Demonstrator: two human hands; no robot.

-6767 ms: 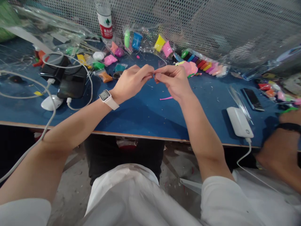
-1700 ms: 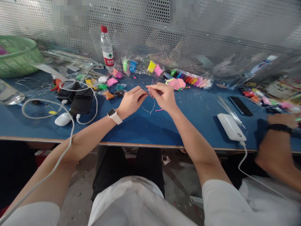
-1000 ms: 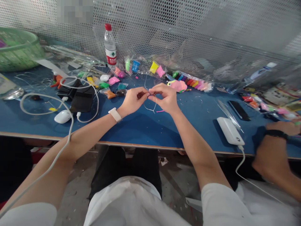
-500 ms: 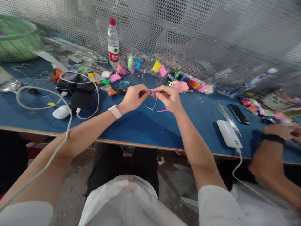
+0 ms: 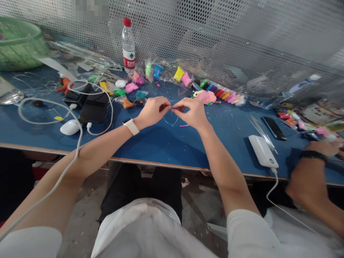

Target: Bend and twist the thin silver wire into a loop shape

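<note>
My left hand point(image 5: 153, 111) and my right hand point(image 5: 194, 111) meet fingertip to fingertip above the blue table point(image 5: 158, 143). Each one pinches a thin pale cord point(image 5: 172, 125), whose loop hangs just below the fingers. Whether it is string or wire I cannot tell, and the part between the fingertips is mostly hidden. Below my right hand lies a slim pink-purple stick point(image 5: 184, 125). Behind that hand sits a pink clay figure point(image 5: 205, 97) with a yellow and white end.
Clay packets point(image 5: 130, 87) and a red-capped bottle point(image 5: 129, 50) line the mesh partition point(image 5: 166, 32). At left are a green basket point(image 5: 21, 46), black boxes point(image 5: 94, 109) and a white cable point(image 5: 64, 175) crossing my forearm. At right lie a white power bank point(image 5: 262, 152), a phone point(image 5: 274, 128) and another person's arm point(image 5: 309, 175).
My fingertips have drawn slightly closer together on the cord. The cord's upright end above my left hand no longer stands out, and the loop has shifted a little.
</note>
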